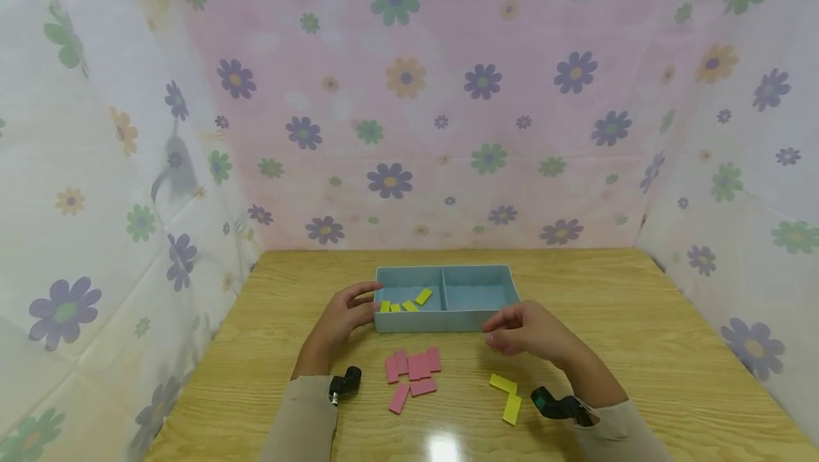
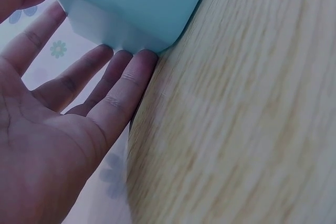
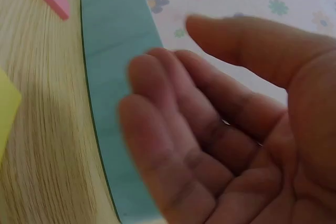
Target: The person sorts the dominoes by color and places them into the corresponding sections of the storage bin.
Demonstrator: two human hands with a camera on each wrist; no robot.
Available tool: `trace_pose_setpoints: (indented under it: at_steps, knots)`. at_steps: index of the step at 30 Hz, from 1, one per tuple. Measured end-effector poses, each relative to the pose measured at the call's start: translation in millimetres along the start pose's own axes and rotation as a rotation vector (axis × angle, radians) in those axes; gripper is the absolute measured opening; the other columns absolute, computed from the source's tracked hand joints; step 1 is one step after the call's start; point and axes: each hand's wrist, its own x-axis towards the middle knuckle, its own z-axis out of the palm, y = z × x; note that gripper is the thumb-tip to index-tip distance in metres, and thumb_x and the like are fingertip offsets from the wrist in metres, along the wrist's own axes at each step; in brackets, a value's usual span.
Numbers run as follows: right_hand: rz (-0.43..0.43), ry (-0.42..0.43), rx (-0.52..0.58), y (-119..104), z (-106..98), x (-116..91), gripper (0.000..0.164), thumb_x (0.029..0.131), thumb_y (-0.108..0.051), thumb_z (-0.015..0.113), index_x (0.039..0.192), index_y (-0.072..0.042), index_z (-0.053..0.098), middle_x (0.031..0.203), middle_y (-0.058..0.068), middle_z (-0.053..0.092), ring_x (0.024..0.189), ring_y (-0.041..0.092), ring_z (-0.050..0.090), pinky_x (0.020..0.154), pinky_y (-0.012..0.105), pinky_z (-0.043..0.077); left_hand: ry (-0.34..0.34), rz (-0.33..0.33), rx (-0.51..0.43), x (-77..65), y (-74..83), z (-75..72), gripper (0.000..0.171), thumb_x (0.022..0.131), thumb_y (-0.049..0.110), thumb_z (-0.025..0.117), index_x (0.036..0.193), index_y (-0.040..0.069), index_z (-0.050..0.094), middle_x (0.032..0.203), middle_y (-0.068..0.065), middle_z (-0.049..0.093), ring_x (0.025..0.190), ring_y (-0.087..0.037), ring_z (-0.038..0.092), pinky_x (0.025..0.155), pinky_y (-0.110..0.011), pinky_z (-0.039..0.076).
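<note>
A light blue box with two compartments stands on the wooden table. Several yellow tiles lie in its left compartment; the right one holds nothing. My left hand rests its fingertips against the box's left end, fingers fairly straight, as the end wall in the left wrist view shows. In front of the box's right part hovers my right hand, fingers loosely bent and nothing between them. Two yellow tiles lie on the table below it. Several pink tiles are grouped before the box's left half.
The table reaches back to a flowered cloth, which also hangs along both sides. A dark wrist camera sits on the left sleeve, and another on the right.
</note>
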Motion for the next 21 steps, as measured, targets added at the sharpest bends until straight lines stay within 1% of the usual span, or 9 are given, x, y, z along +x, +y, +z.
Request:
trace_pose_setpoints:
  at_steps: [5,10,13,17,21]
  knots:
    - [0.005,-0.063,-0.032,7,-5,-2,0.034,0.098,-0.021,0.072,0.120,0.006,0.072,0.101,0.024,0.075,0.089,0.033,0.073,0.076,0.039,0.063,-0.011,0.008,-0.012,-0.9,0.7,-0.8,0.049,0.102,0.014,0.066,0.150,0.010,0.054,0.158,-0.011,0.048,0.145,-0.035,0.047,0.103,-0.042,0.056]
    - [0.011,-0.123,-0.095,18,-12,-5,0.027,0.098,-0.020,0.072,0.114,0.002,0.076,0.096,0.019,0.076,0.083,0.026,0.072,0.071,0.038,0.063,-0.023,0.004,-0.010,-1.1,1.5,-0.9,0.051,0.102,0.016,0.066,0.151,0.011,0.053,0.157,-0.015,0.048,0.145,-0.036,0.048,0.104,-0.043,0.056]
    - [0.003,-0.147,-0.126,24,-17,-5,0.025,0.098,-0.019,0.072,0.112,0.001,0.077,0.099,0.017,0.077,0.084,0.025,0.073,0.071,0.038,0.063,-0.025,0.006,-0.012,-0.9,1.4,-0.9,0.051,0.103,0.016,0.066,0.152,0.012,0.053,0.158,-0.016,0.048,0.143,-0.035,0.049,0.103,-0.043,0.056]
    - [0.002,-0.153,-0.141,31,-23,-7,0.024,0.097,-0.019,0.073,0.112,-0.001,0.078,0.104,0.016,0.077,0.087,0.026,0.074,0.071,0.038,0.063,-0.028,0.013,-0.020,-0.7,1.9,0.1,0.050,0.104,0.014,0.063,0.152,0.012,0.052,0.157,-0.018,0.048,0.141,-0.035,0.052,0.103,-0.042,0.056]
    - [0.000,-0.159,-0.156,39,-27,-8,0.022,0.096,-0.019,0.074,0.111,-0.002,0.078,0.104,0.013,0.077,0.085,0.025,0.073,0.069,0.036,0.063,-0.026,0.000,-0.018,-1.8,3.1,0.5,0.049,0.105,0.014,0.061,0.153,0.013,0.051,0.156,-0.019,0.049,0.140,-0.036,0.053,0.103,-0.043,0.056]
